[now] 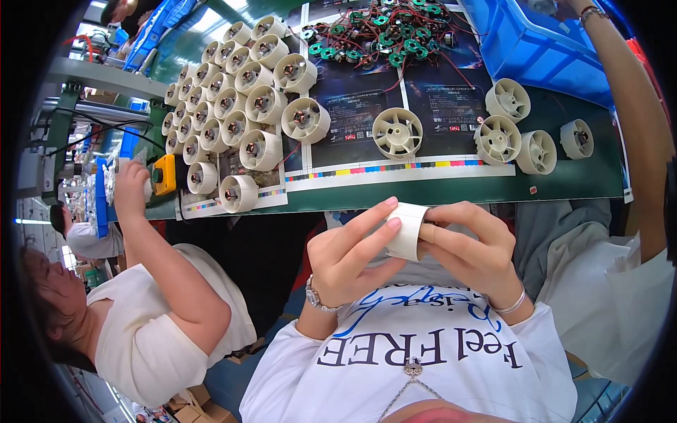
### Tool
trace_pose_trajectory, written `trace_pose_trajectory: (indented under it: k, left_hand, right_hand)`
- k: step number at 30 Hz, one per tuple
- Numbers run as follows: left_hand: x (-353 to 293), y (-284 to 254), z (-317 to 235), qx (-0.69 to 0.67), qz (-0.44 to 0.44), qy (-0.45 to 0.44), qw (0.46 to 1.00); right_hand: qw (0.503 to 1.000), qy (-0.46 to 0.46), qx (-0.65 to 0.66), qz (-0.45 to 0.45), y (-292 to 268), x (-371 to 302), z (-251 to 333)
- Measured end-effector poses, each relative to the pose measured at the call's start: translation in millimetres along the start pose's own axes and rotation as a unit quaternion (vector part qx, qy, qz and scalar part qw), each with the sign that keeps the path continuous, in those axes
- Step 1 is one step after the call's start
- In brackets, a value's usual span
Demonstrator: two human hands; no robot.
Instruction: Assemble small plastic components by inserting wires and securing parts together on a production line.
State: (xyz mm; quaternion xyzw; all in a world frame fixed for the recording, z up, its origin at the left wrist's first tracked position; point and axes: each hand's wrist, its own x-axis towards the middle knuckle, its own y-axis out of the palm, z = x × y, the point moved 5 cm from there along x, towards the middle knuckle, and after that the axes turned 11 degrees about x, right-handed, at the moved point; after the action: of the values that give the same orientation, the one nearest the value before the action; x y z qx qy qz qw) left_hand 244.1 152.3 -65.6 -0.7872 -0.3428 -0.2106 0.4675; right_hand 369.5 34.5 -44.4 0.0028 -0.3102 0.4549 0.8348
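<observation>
Just off the table's front edge, a cream plastic fan housing (405, 236), a short round tube, is held on its side between my two hands. My left hand (352, 257) grips its outer wall, fingertips on top and thumb below. At the open right end are the fingers of my right hand (474, 247), bent and partly inside or behind the rim; what those fingertips pinch is hidden. On the table ahead lies a similar housing (397, 133) with fan blades facing up, and several more stand at the right, such as one bladed housing (498, 139).
Many housings with motors (264, 106) crowd the table's left half. Behind them lies a heap of small motors with green boards and red wires (384, 35). A blue bin (546, 53) stands back right. Co-workers' arms (176, 282) flank me on both sides; a yellow box (164, 175) sits left.
</observation>
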Motion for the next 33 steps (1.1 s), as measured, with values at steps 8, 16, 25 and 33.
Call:
trace_pose_trajectory:
  k: [8, 16, 25, 33]
  left_hand:
    - [16, -7, -8, -0.014, 0.049, 0.005, 0.999]
    - [29, 3, -33, -0.145, -0.059, -0.027, 0.987]
    - [29, 6, -38, -0.098, -0.016, -0.017, 0.995]
    - [38, 0, -24, -0.144, -0.028, -0.021, 0.989]
  right_hand:
    - [0.966, 0.107, 0.237, 0.007, -3, -6, -23]
    - [0.653, 0.288, 0.696, -0.079, 45, -28, -41]
    - [0.641, 0.302, 0.696, -0.116, 49, -37, -42]
    - [0.925, 0.114, 0.362, -0.024, 0, -5, -35]
